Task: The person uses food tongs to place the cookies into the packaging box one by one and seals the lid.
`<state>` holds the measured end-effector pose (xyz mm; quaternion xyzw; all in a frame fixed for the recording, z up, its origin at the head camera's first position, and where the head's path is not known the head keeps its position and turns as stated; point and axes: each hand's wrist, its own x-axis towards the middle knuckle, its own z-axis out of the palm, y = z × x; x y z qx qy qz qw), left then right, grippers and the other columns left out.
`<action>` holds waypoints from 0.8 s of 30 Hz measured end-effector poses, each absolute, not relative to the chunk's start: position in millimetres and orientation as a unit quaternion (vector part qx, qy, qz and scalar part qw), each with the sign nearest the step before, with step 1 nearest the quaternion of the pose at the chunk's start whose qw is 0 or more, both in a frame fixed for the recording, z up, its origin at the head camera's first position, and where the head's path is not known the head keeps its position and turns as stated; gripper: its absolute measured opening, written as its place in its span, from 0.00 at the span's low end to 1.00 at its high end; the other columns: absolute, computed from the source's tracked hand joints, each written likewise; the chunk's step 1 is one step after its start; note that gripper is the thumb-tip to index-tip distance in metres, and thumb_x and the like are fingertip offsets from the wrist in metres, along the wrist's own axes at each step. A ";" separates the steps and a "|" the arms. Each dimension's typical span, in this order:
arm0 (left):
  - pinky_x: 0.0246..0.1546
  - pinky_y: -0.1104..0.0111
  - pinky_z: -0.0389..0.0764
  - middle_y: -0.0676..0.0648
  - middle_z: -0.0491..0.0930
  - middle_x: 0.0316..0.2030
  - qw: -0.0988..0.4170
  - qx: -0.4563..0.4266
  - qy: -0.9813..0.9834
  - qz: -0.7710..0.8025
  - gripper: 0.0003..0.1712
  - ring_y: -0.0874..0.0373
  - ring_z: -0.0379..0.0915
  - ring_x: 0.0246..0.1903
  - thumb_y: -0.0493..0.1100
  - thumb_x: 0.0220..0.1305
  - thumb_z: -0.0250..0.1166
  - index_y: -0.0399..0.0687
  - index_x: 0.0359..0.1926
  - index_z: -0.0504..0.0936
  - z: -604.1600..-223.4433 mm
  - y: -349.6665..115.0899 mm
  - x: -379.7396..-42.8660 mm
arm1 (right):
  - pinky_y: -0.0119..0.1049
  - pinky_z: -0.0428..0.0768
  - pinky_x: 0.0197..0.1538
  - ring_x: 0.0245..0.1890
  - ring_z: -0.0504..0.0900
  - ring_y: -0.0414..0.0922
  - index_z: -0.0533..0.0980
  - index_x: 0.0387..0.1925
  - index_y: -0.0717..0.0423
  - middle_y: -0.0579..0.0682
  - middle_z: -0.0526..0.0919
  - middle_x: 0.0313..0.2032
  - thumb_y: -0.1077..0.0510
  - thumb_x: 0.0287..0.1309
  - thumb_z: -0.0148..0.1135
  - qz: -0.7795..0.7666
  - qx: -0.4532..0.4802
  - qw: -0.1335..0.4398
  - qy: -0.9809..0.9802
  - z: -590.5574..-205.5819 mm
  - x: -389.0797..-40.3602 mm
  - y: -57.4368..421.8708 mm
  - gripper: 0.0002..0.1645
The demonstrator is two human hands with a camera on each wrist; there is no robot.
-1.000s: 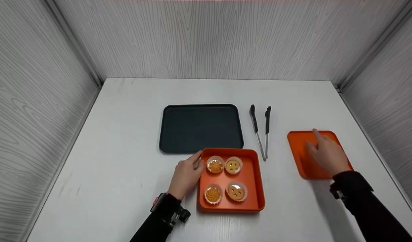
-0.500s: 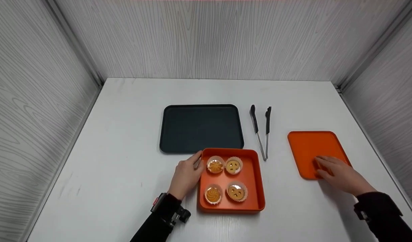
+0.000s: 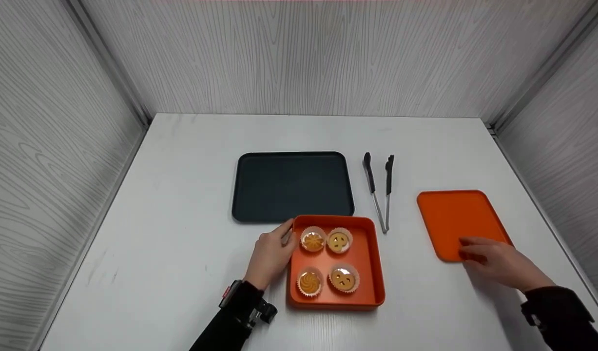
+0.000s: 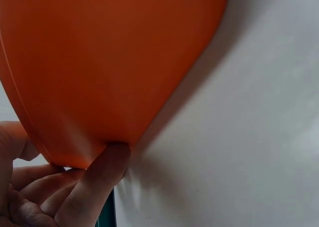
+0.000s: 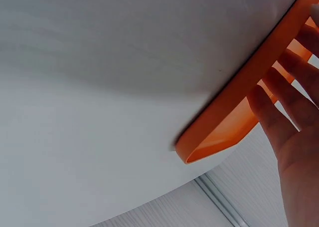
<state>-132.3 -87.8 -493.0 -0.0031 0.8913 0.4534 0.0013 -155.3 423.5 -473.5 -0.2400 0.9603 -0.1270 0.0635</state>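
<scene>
My left hand holds the orange box by its far left corner. In the left wrist view, one finger presses the box's wall while others curl behind it. Several round cookies in paper cups sit in the box, in two rows. On the right, my right hand pinches the near edge of a flat orange lid. The right wrist view shows its fingers reaching over the lid's raised rim; the thumb is mostly out of that view.
A dark flat tray lies just beyond the box, close to its far wall. Black-handled metal tongs lie spread between the tray and the lid. Wood-grain panels enclose the white table at the back and both sides.
My right hand has drawn back from the middle of the lid to its near edge and closed its fingers there. The lid has shifted very slightly toward me. My left hand and the box stay put.
</scene>
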 end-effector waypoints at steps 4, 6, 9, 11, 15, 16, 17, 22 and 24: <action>0.62 0.54 0.77 0.42 0.80 0.62 0.005 -0.005 0.890 0.455 0.26 0.49 0.77 0.61 0.45 0.74 0.60 0.46 0.70 0.76 -492.9 -87.5 -132.2 | 0.56 0.81 0.54 0.55 0.83 0.60 0.88 0.45 0.57 0.58 0.85 0.55 0.66 0.52 0.75 -0.101 -0.267 0.032 0.958 -475.8 -153.4 423.3 0.16; 0.62 0.53 0.77 0.42 0.80 0.62 0.005 -0.006 0.890 0.456 0.26 0.49 0.77 0.61 0.45 0.74 0.60 0.45 0.70 0.76 -492.7 -87.3 -132.2 | 0.54 0.83 0.52 0.52 0.84 0.58 0.88 0.43 0.57 0.57 0.86 0.53 0.68 0.50 0.75 -0.090 -0.279 0.015 0.956 -476.4 -152.3 422.2 0.16; 0.62 0.53 0.76 0.42 0.80 0.62 0.007 -0.007 0.889 0.457 0.26 0.49 0.77 0.61 0.46 0.74 0.60 0.45 0.70 0.76 -492.4 -86.9 -132.3 | 0.52 0.84 0.50 0.51 0.85 0.57 0.87 0.43 0.58 0.58 0.87 0.52 0.69 0.51 0.74 -0.076 -0.288 -0.008 0.955 -474.9 -150.3 420.0 0.16; 0.62 0.53 0.77 0.41 0.80 0.62 0.009 -0.007 0.889 0.458 0.26 0.49 0.78 0.60 0.46 0.74 0.60 0.46 0.70 0.76 -492.2 -86.8 -132.4 | 0.53 0.84 0.50 0.53 0.84 0.58 0.83 0.49 0.59 0.59 0.85 0.55 0.70 0.55 0.70 -0.078 -0.274 -0.007 0.959 -470.6 -148.6 417.6 0.18; 0.62 0.53 0.77 0.41 0.79 0.62 0.010 -0.008 0.888 0.459 0.26 0.50 0.78 0.59 0.46 0.74 0.60 0.46 0.70 0.76 -491.8 -87.7 -132.7 | 0.52 0.85 0.44 0.46 0.86 0.57 0.73 0.59 0.62 0.63 0.84 0.56 0.73 0.62 0.61 -0.080 -0.254 -0.020 0.964 -457.1 -149.1 411.7 0.24; 0.62 0.53 0.77 0.41 0.79 0.62 0.010 -0.009 0.888 0.460 0.26 0.50 0.78 0.59 0.46 0.74 0.60 0.46 0.70 0.76 -491.6 -88.1 -132.6 | 0.52 0.85 0.42 0.44 0.86 0.57 0.70 0.61 0.63 0.64 0.83 0.56 0.73 0.63 0.60 -0.075 -0.254 -0.030 0.964 -453.5 -150.0 410.0 0.25; 0.62 0.53 0.77 0.41 0.79 0.63 0.010 -0.009 0.888 0.460 0.26 0.50 0.78 0.60 0.45 0.74 0.60 0.46 0.70 0.76 -491.6 -88.4 -132.6 | 0.52 0.85 0.41 0.43 0.86 0.58 0.67 0.63 0.65 0.65 0.84 0.55 0.73 0.63 0.59 -0.072 -0.258 -0.042 0.963 -450.3 -151.2 408.5 0.27; 0.65 0.53 0.74 0.42 0.78 0.64 0.023 -0.018 0.885 0.464 0.27 0.49 0.75 0.63 0.46 0.74 0.60 0.47 0.71 0.75 -490.2 -89.3 -132.5 | 0.57 0.84 0.39 0.43 0.85 0.63 0.63 0.65 0.70 0.67 0.84 0.51 0.75 0.61 0.59 -0.072 -0.262 -0.097 0.958 -437.2 -154.8 403.6 0.31; 0.65 0.53 0.73 0.42 0.78 0.64 0.029 -0.017 0.885 0.465 0.27 0.49 0.74 0.64 0.47 0.74 0.60 0.47 0.71 0.75 -489.3 -89.6 -132.7 | 0.56 0.84 0.36 0.39 0.86 0.62 0.65 0.64 0.70 0.66 0.86 0.48 0.75 0.60 0.61 -0.075 -0.261 -0.126 0.954 -432.3 -155.5 402.3 0.30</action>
